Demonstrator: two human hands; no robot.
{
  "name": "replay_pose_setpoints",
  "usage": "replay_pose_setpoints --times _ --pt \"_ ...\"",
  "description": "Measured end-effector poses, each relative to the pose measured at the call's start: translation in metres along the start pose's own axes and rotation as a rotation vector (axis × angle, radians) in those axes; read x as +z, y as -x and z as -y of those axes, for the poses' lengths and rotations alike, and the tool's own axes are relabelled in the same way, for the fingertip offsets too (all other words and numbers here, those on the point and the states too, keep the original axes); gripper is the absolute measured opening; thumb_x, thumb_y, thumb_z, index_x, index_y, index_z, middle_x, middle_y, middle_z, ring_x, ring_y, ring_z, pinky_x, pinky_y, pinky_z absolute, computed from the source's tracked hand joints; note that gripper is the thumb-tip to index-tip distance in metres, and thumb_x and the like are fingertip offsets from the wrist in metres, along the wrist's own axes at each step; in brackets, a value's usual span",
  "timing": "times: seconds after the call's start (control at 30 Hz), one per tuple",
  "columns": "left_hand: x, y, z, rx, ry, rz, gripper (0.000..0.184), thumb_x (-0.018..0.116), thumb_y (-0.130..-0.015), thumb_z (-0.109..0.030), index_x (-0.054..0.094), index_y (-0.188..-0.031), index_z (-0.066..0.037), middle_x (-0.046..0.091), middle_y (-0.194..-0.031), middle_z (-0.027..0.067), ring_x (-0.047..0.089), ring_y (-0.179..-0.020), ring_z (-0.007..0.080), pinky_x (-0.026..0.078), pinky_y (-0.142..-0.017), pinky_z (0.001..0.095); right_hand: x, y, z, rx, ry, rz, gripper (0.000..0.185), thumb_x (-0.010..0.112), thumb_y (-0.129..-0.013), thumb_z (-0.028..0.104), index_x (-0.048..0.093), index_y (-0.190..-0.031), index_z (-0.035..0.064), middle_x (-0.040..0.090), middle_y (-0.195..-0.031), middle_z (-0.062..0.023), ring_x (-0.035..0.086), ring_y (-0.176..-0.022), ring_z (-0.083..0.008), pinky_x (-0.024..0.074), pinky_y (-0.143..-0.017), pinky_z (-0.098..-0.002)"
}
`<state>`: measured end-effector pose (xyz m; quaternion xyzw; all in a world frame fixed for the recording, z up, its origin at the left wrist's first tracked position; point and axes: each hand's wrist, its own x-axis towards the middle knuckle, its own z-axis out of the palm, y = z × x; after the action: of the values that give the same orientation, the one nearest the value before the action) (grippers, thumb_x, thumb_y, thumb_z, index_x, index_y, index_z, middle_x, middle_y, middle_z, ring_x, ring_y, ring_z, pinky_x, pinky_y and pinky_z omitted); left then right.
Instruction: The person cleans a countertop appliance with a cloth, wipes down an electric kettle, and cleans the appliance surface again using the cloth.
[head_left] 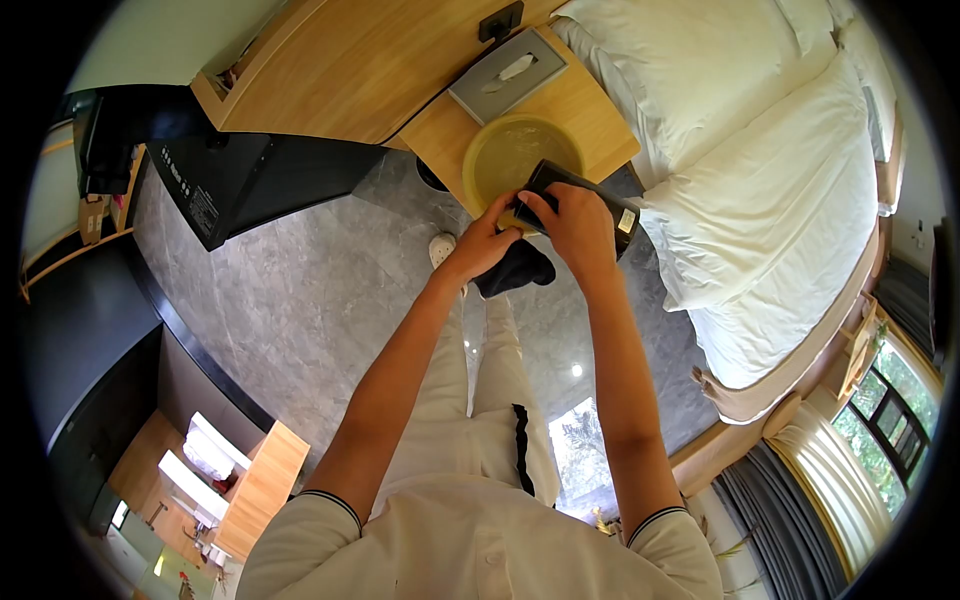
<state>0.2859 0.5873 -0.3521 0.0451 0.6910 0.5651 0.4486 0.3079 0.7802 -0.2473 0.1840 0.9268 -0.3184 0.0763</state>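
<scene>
My right hand (575,225) grips a dark, box-like container (612,212), which is tilted over the front edge of a round yellowish tray (480,165). Beside it, my left hand (482,240) has its fingers closed on a black cloth (515,270) that hangs down below the tray. The fingertips of both hands are close together at the container's near end. The tray lies on a small wooden bedside table (600,130). Behind the tray stands a grey tissue box (508,75) with a white tissue showing.
A bed with white bedding (770,200) is at the right. To the left stands a black cabinet-like object (270,185) on the grey floor (270,290). A wooden headboard panel (370,60) rises behind the table. My feet and legs are below my hands.
</scene>
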Motion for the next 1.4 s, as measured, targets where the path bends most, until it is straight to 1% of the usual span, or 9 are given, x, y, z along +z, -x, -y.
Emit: replay_pose_setpoints --times 0.37,0.47,0.57,0.8,0.83,0.87,1.0,1.13,1.4 --pt "0.002 0.002 0.007 0.009 0.059 0.015 0.080 0.066 -0.105 -0.009 0.035 -0.179 -0.016 0.052 -0.174 0.0148 0.062 -0.146 0.0255 0.049 -0.115 0.0345 0.011 -0.003 -0.002 -0.114 0.089 -0.014 0.055 0.083 -0.102 0.051 0.078 -0.082 0.0002 0.072 -0.075 -0.0249 0.071 -0.074 -0.0477 0.0538 -0.069 -0.0548" --pt "0.001 0.006 0.000 0.024 0.022 -0.025 0.083 0.070 -0.103 -0.014 0.037 -0.179 -0.017 0.063 -0.164 0.0181 0.072 -0.123 0.0288 0.056 -0.107 0.0386 0.001 -0.001 -0.002 -0.121 0.017 -0.032 0.052 0.084 -0.103 0.048 0.080 -0.087 -0.0007 0.071 -0.074 -0.0245 0.070 -0.071 -0.0457 0.0523 -0.066 -0.0523" --pt "-0.002 0.020 -0.020 0.096 -0.053 -0.042 0.080 0.072 -0.103 -0.014 0.043 -0.178 -0.019 0.060 -0.167 0.0167 0.072 -0.125 0.0299 0.056 -0.104 0.0375 -0.015 0.005 -0.007 0.006 -0.098 0.037 0.048 0.085 -0.101 0.046 0.082 -0.090 -0.0002 0.075 -0.077 -0.0223 0.072 -0.071 -0.0431 0.0543 -0.067 -0.0518" --pt "0.010 0.060 -0.068 0.264 -0.407 -0.154 0.075 0.071 -0.102 -0.013 0.052 -0.173 -0.021 0.055 -0.173 0.0128 0.078 -0.114 0.0326 0.062 -0.092 0.0395 -0.024 0.030 -0.040 0.122 -0.353 -0.035 0.039 0.080 -0.105 0.036 0.079 -0.099 -0.0019 0.064 -0.068 -0.0119 0.056 -0.061 -0.0182 0.0435 -0.060 -0.0374" --pt "0.015 0.067 -0.075 0.246 -0.430 -0.173 0.073 0.072 -0.102 -0.013 0.053 -0.173 -0.022 0.055 -0.174 0.0111 0.074 -0.127 0.0337 0.062 -0.093 0.0400 -0.025 0.034 -0.043 0.128 -0.372 -0.032 0.038 0.080 -0.105 0.035 0.077 -0.098 -0.0020 0.061 -0.067 -0.0090 0.053 -0.063 -0.0143 0.0416 -0.061 -0.0353" --pt "0.018 0.072 -0.080 0.227 -0.454 -0.192 0.072 0.072 -0.103 -0.013 0.054 -0.172 -0.022 0.055 -0.175 0.0093 0.071 -0.139 0.0348 0.062 -0.094 0.0406 -0.024 0.037 -0.049 0.130 -0.372 -0.033 0.038 0.080 -0.105 0.035 0.077 -0.098 -0.0020 0.061 -0.067 -0.0090 0.053 -0.063 -0.0143 0.0416 -0.061 -0.0353" --pt "0.030 0.089 -0.084 0.249 -0.465 -0.222 0.071 0.072 -0.102 -0.013 0.056 -0.170 -0.023 0.053 -0.177 0.0078 0.071 -0.139 0.0346 0.063 -0.095 0.0409 -0.020 0.051 -0.069 0.173 -0.674 0.048 0.036 0.073 -0.112 0.032 0.070 -0.095 0.0001 0.059 -0.077 -0.0004 0.052 -0.075 -0.0096 0.0426 -0.070 -0.0317" --pt "0.033 0.100 -0.096 0.340 -0.542 -0.233 0.072 0.072 -0.100 -0.012 0.057 -0.170 -0.024 0.051 -0.180 0.0052 0.073 -0.136 0.0339 0.065 -0.093 0.0409 -0.028 0.066 -0.078 0.125 -0.984 0.074 0.031 0.066 -0.119 0.029 0.066 -0.100 0.0041 0.059 -0.090 0.0046 0.054 -0.087 -0.0083 0.0439 -0.081 -0.0287" --pt "0.038 0.111 -0.110 0.362 -0.659 -0.229 0.073 0.072 -0.099 -0.011 0.059 -0.169 -0.024 0.051 -0.180 0.0024 0.077 -0.126 0.0317 0.066 -0.086 0.0404 -0.030 0.077 -0.086 0.099 -1.052 0.087 0.031 0.065 -0.119 0.030 0.068 -0.102 0.0050 0.063 -0.094 0.0043 0.055 -0.090 -0.0086 0.0444 -0.084 -0.0289"
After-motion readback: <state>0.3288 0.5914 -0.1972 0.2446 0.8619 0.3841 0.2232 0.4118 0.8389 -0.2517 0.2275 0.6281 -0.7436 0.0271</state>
